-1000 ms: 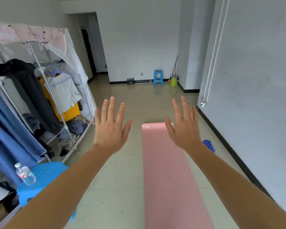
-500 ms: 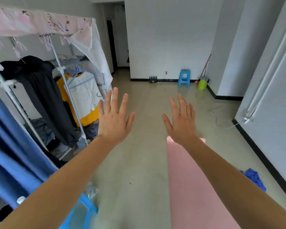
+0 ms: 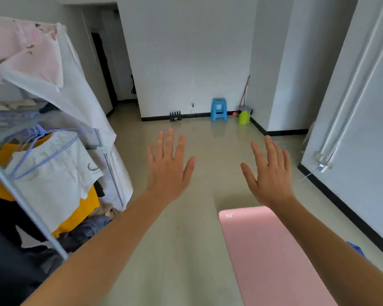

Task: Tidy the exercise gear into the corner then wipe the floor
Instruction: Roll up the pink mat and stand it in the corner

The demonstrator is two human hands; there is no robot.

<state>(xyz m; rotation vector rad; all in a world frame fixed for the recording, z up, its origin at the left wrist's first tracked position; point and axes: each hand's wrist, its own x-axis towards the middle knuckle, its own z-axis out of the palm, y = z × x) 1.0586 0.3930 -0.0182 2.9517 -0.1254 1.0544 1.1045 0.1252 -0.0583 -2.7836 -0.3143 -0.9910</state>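
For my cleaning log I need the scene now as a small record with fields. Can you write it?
left hand: open, fingers spread, holding nothing
right hand: open, fingers spread, holding nothing
pink mat: unrolled flat on the floor, no hand on it
blue stool: against the far wall
green container: in the corner, right of the stool
clothes rack: on the left, full
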